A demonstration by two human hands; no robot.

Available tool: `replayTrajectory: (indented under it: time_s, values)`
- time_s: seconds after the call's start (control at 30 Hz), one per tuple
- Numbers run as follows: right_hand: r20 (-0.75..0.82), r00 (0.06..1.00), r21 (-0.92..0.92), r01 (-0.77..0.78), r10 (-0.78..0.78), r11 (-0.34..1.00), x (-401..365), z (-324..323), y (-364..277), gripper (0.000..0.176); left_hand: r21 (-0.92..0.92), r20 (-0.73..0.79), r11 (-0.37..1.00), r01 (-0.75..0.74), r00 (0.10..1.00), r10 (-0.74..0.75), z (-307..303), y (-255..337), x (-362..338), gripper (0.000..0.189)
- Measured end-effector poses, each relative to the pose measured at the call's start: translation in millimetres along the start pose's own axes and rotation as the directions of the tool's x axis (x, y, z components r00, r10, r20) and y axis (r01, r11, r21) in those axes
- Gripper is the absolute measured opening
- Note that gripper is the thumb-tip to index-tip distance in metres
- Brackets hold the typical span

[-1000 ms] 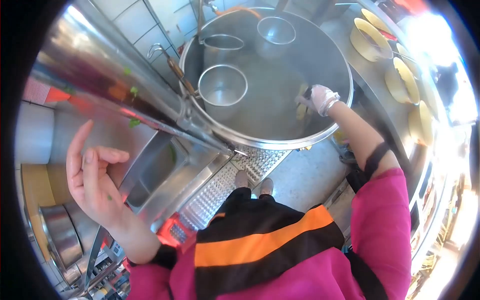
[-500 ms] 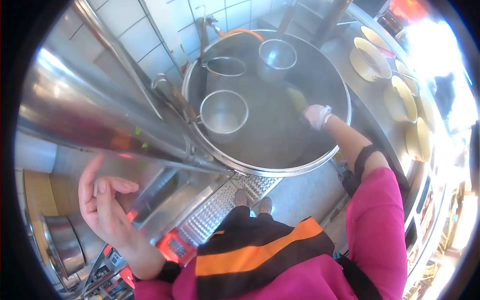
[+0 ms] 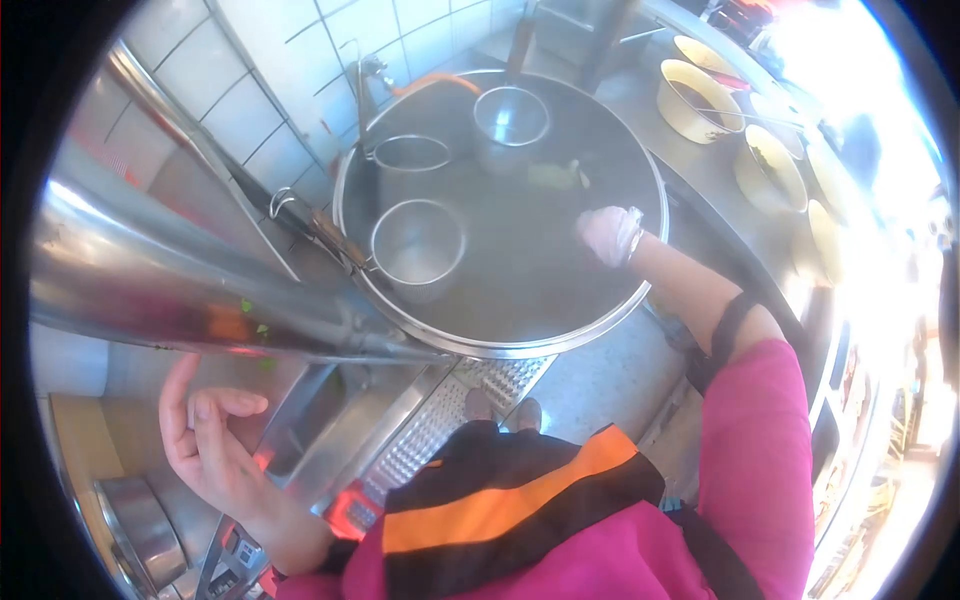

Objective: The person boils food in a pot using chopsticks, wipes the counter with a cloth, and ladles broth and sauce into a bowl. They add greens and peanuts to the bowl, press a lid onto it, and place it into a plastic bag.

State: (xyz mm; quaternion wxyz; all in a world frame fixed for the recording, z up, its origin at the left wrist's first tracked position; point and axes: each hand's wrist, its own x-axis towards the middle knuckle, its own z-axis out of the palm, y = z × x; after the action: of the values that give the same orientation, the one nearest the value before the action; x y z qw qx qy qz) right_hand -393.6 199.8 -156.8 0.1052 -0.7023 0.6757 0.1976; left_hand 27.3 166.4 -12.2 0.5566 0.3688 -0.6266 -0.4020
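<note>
A plastic glove covers my right hand, which hovers over the right side of a big round steaming pot. Steam and blur hide its fingers. Just beyond it, apart from the hand, a pale green clump of what looks like leafy vegetable lies in the cloudy liquid. Three strainers hang in the pot: one near strainer, one far-left strainer and one far-right strainer. My left hand is bare and holds nothing. Its index finger points out and the others bend loosely, beside a large metal cylinder.
Several cream-coloured bowls stand along the counter on the right, some with food in them. An orange hose runs by a tap at the tiled wall. A metal pot sits at lower left, and a perforated metal step lies below.
The green clump, earlier at my right fingertips, now floats away from them in the liquid. My right hand has drawn slightly back from it. The view has shifted; my left hand keeps its pose.
</note>
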Motion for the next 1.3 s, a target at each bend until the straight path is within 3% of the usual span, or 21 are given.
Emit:
replayTrajectory:
  time_s: [0.2, 0.23, 0.27, 0.33, 0.37, 0.43, 0.47, 0.53, 0.57, 0.6, 0.67, 0.73, 0.8, 0.83, 0.87, 0.93, 1.0, 1.1, 1.13, 1.2, 1.3]
  values:
    - [-0.098, 0.994, -0.031, -0.053, 0.050, 0.998, -56.0, -15.7, -16.5, 0.046, -0.076, -0.055, 0.982, -0.172, 0.984, 0.169, -1.8, -1.9, -10.3, 0.040]
    - [-0.071, 0.997, -0.035, -0.009, 0.006, 0.999, -63.5, -13.2, -17.1, 0.052, -0.264, 0.234, 0.927, -0.266, 0.915, 0.329, -23.4, -20.7, -17.0, 0.046]
    - [-0.073, 0.996, 0.003, -0.061, 0.061, 0.998, -76.6, -14.6, -21.9, 0.059, -0.459, 0.456, 0.831, -0.315, 0.719, 0.525, -12.9, -18.4, -4.5, 0.053]
    - [-0.236, 0.962, 0.066, -0.123, 0.135, 0.990, -106.6, -14.1, -38.3, 0.064, -0.398, 0.744, 0.824, -0.404, 0.383, 0.547, 23.0, 30.4, -10.1, 0.026]
    - [-0.112, 0.981, 0.172, -0.137, 0.158, 0.976, -123.5, -34.1, -47.1, 0.061, -0.437, 0.765, 0.872, -0.221, 0.419, 0.490, 39.2, 31.9, -18.6, 0.029]
    - [-0.493, 0.868, 0.140, 0.019, 0.053, 0.990, -139.2, -6.0, -55.8, 0.045, -0.454, 0.857, 0.859, 0.236, 0.378, 0.349, 70.5, 22.3, -26.8, 0.047]
    - [-0.336, 0.913, 0.296, -0.132, 0.232, 0.946, -144.9, -9.0, -65.9, 0.040, -0.388, 0.918, 0.786, 0.482, 0.282, 0.280, 88.5, 17.4, -26.7, 0.064]
    - [-0.451, 0.826, 0.339, -0.191, 0.338, 0.921, -148.5, 8.5, -75.3, 0.040, -0.309, 0.948, 0.488, 0.816, 0.306, 0.088, 158.5, 51.4, -16.9, 0.067]
    - [-0.397, 0.876, 0.344, -0.135, 0.274, 0.929, -154.1, 11.1, -78.5, 0.042, -0.159, 0.943, -0.011, 0.987, 0.155, 0.294, 196.1, 51.6, -6.1, 0.061]
    - [-0.337, 0.918, 0.348, -0.084, 0.208, 0.934, -162.2, 14.8, -80.3, 0.045, -0.152, 0.933, -0.047, 0.987, 0.159, 0.323, 239.1, 55.6, 3.7, 0.055]
    - [-0.378, 0.897, 0.379, -0.074, 0.227, 0.922, -170.3, 32.4, -84.3, 0.052, -0.272, 0.935, 0.192, 0.943, 0.211, 0.285, 323.6, 81.0, 21.8, 0.043]
    - [-0.494, 0.836, 0.398, -0.027, 0.240, 0.917, -179.4, 38.1, -93.8, 0.049, -0.224, 0.957, 0.408, 0.885, 0.122, 0.262, 398.4, 100.6, 29.5, 0.048]
    - [-0.243, 0.920, 0.466, -0.167, 0.307, 0.869, -187.8, 31.1, -101.3, 0.121, -0.185, 0.962, 0.483, 0.856, 0.058, 0.267, 433.2, 124.6, 20.3, 0.055]
    - [-0.184, 0.928, 0.497, -0.196, 0.324, 0.845, -186.4, 35.5, -100.8, 0.102, -0.147, 0.983, 0.670, 0.727, 0.032, 0.180, 443.7, 135.7, 12.8, 0.061]
    - [-0.185, 0.928, 0.498, -0.195, 0.323, 0.845, -183.5, 51.7, -101.3, 0.102, -0.082, 0.996, 0.816, 0.573, 0.029, 0.080, 452.9, 141.0, 4.3, 0.068]
    - [-0.610, 0.761, 0.471, 0.125, 0.220, 0.873, -173.2, 82.8, -88.2, 0.028, -0.056, 0.998, 0.859, 0.510, 0.045, 0.039, 474.9, 153.6, -2.0, 0.075]
    - [-0.558, 0.791, 0.531, 0.108, 0.251, 0.840, -174.2, 84.0, -84.3, 0.025, -0.106, 0.994, 0.904, 0.415, 0.020, 0.107, 495.4, 173.8, 10.5, 0.076]
    - [-0.403, 0.886, 0.528, 0.020, 0.229, 0.849, -191.0, 54.9, -75.8, 0.030, -0.159, 0.980, 0.953, 0.260, 0.155, 0.121, 560.8, 191.4, 79.0, 0.081]
    - [-0.398, 0.884, 0.545, 0.012, 0.246, 0.838, -184.3, 60.4, -71.5, 0.030, -0.041, 0.998, 0.950, 0.311, 0.061, 0.023, 594.8, 186.1, 113.6, 0.084]
    - [-0.451, 0.866, 0.482, 0.033, 0.216, 0.876, -171.9, 79.5, -65.0, 0.039, 0.030, 0.947, 0.972, 0.234, 0.304, -0.103, 599.6, 192.1, 123.1, 0.094]
    - [-0.576, 0.805, 0.409, 0.132, 0.143, 0.903, -169.5, 95.3, -59.3, 0.049, 0.048, 0.932, 0.961, 0.272, 0.334, -0.141, 608.2, 187.2, 126.0, 0.096]
